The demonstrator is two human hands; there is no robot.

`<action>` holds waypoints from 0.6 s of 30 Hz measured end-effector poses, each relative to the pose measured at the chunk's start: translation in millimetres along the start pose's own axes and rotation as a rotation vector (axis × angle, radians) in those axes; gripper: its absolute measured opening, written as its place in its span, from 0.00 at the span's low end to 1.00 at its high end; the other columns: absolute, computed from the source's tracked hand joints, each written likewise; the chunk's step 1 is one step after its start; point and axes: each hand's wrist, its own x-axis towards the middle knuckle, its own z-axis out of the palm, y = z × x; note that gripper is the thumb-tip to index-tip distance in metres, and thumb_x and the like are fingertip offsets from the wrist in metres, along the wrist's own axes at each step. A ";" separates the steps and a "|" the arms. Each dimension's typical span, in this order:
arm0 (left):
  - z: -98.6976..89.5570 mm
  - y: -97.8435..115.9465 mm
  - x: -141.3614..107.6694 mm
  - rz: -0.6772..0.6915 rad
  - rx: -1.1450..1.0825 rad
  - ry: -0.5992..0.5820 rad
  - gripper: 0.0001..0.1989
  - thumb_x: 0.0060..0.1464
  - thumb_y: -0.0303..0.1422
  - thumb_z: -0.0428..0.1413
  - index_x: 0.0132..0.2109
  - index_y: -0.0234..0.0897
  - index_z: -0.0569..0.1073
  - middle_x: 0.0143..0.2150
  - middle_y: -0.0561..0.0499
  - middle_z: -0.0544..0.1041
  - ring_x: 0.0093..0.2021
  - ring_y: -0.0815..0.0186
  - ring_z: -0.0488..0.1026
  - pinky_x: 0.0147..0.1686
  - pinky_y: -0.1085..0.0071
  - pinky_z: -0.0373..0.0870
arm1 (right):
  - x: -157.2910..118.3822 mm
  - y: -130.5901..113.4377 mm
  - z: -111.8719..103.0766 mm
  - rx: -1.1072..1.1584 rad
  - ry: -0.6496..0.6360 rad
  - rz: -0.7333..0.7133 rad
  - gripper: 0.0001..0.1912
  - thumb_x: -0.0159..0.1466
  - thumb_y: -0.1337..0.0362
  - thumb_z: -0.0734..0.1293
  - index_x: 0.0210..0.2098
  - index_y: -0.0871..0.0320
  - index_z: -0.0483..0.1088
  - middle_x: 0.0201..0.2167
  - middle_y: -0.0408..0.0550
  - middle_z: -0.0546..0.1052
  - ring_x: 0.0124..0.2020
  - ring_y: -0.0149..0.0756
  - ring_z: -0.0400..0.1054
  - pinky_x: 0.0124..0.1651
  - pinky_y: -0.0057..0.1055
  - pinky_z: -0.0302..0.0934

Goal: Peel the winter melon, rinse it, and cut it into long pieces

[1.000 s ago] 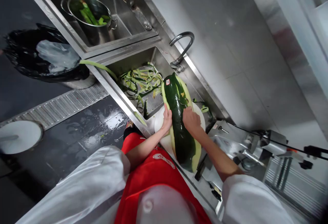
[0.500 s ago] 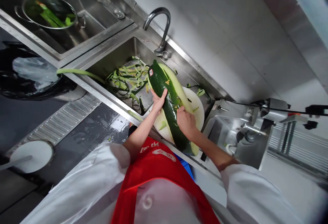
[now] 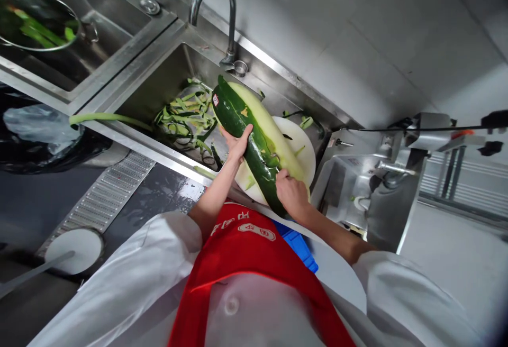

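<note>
The right hand [image 3: 292, 193] grips a peeler [image 3: 273, 158] against the gourd [image 3: 266, 134], which slants away from it over a white board [image 3: 306, 148]. Farther up, the left hand [image 3: 237, 145] clasps the gourd's left side, near peelings [image 3: 186, 115] in the sink [image 3: 159, 80].

We can read no text for certain. Just beyond our left hand [image 3: 235, 147], the melon [image 3: 262, 138] bears a small sticker [image 3: 215, 99], its print too tiny; nearer our body than our right hand [image 3: 292, 193], the apron [image 3: 246, 258] carries white characters [image 3: 230, 221], illegible too.
</note>
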 end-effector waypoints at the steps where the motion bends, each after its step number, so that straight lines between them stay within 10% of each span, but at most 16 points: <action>1: -0.1 0.8 0.0 0.010 0.003 0.008 0.72 0.46 0.53 0.78 0.83 0.48 0.39 0.72 0.42 0.74 0.70 0.57 0.75 0.72 0.61 0.69 | -2.7 0.1 1.4 0.003 0.000 -0.002 0.11 0.77 0.72 0.56 0.45 0.66 0.69 0.30 0.61 0.82 0.34 0.43 0.83 0.33 0.27 0.67; 18: 5.0 4.1 19.1 0.110 0.141 -0.062 0.62 0.60 0.53 0.69 0.83 0.44 0.37 0.77 0.42 0.68 0.71 0.58 0.74 0.73 0.54 0.71 | -94.9 21.7 75.4 0.032 -0.062 0.094 0.15 0.75 0.76 0.52 0.45 0.66 0.69 0.30 0.61 0.80 0.32 0.44 0.82 0.31 0.28 0.65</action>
